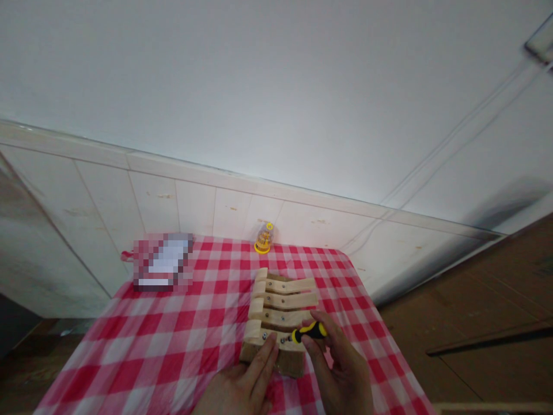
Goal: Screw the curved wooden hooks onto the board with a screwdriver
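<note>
A wooden piece [283,317] lies on the cloth, made of several pale, curved slats across a darker board, with screws in the slats. My right hand [343,363] is closed around a yellow and black screwdriver [317,329]. The screwdriver's tip points left, at a screw [283,340] on the nearest slat; whether it sits in the screw head I cannot tell. My left hand [244,383] rests with its fingers stretched out over the near left end of the wooden piece, fingertips touching the nearest slat beside another screw [265,335]. Its thumb is hidden.
A red and white checked cloth [173,340] covers the table. At the back stands a clear, yellow-based container [263,239] with yellow pieces inside. A blurred-out flat item [166,259] lies at the back left. Behind the table rises a white panelled wall [196,207].
</note>
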Action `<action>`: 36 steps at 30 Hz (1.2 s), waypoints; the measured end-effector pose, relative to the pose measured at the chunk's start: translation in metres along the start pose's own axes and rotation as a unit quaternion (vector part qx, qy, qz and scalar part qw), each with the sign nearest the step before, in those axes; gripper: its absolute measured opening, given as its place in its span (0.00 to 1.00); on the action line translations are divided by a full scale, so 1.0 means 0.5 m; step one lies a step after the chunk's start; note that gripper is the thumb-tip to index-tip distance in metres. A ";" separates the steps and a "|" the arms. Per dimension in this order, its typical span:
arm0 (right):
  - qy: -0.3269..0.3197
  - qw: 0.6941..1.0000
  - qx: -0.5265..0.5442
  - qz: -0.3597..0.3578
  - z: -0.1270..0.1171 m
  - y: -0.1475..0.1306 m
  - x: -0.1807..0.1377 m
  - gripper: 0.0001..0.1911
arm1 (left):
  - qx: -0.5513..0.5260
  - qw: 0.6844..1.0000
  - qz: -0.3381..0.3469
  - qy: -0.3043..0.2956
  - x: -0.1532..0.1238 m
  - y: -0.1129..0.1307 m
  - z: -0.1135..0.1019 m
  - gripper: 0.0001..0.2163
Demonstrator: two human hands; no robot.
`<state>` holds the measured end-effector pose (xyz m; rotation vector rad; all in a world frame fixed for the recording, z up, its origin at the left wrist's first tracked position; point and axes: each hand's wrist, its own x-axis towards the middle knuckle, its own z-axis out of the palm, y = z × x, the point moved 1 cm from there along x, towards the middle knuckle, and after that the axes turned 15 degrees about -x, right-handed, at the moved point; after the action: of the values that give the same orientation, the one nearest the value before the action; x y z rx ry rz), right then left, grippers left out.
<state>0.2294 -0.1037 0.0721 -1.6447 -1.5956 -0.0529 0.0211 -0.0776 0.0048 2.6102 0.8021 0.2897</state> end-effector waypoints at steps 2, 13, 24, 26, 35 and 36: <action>-0.008 1.000 -0.001 -0.004 0.000 0.002 0.000 0.18 | 0.004 1.000 0.005 -0.003 0.002 0.000 0.000 0.36; 0.037 0.998 0.007 0.042 0.018 -0.016 -0.002 0.13 | 0.056 0.998 0.030 0.016 0.000 0.002 -0.004 0.35; 0.040 0.997 0.024 0.068 0.022 -0.016 -0.009 0.13 | 0.060 0.996 0.043 0.056 -0.004 -0.003 0.011 0.35; 0.040 0.996 0.030 0.073 0.024 -0.019 -0.011 0.13 | 0.062 0.996 0.034 0.061 -0.005 -0.001 0.005 0.35; 0.044 0.993 0.047 0.096 0.021 -0.029 -0.009 0.13 | 0.050 0.998 0.027 0.031 -0.003 0.005 -0.003 0.35; 0.042 0.993 0.051 0.098 0.022 -0.031 -0.009 0.13 | 0.048 0.998 0.028 0.034 -0.004 0.003 -0.001 0.35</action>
<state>0.2102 -0.1033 0.0704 -1.6886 -1.3455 0.0586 0.0202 -0.0797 0.0056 2.7286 0.7839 0.3657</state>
